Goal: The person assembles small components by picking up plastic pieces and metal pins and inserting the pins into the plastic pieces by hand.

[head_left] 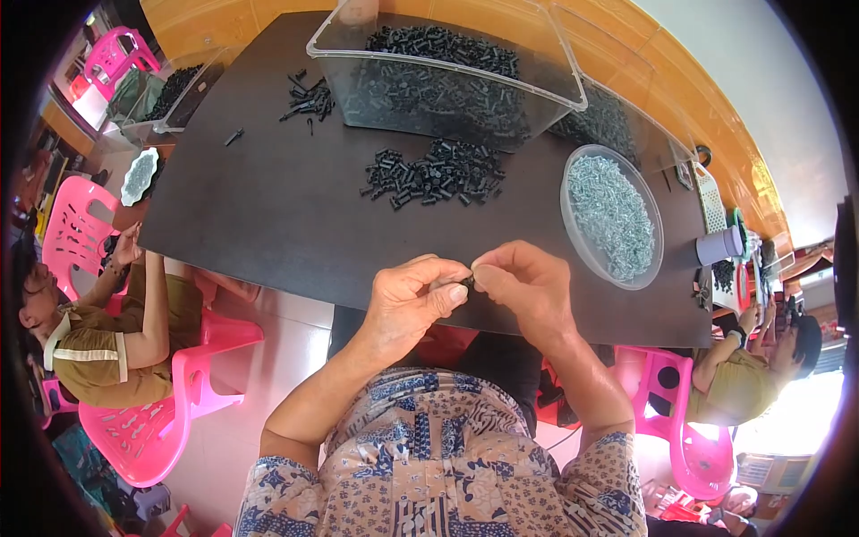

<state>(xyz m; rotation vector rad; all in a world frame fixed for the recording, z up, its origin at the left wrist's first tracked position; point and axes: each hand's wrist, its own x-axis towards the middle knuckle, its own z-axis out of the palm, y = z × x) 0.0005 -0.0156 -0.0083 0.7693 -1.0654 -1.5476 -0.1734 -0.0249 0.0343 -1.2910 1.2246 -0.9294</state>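
Note:
My left hand and my right hand meet just over the table's near edge, both closed in a pinch. Between the left thumb and fingers shows a small black part, mostly covered. The right thumb and forefinger touch its end; whatever they pinch is too small to make out. Beyond the hands lies a loose pile of short black plastic parts. To the right stands a round clear tub full of small silvery metal pieces, which look like screws.
A large clear bin of black parts stands at the back of the dark table; a second bin is behind it. A smaller black heap lies left. People sit on both sides, by pink chairs. A grey-lilac cup stands right.

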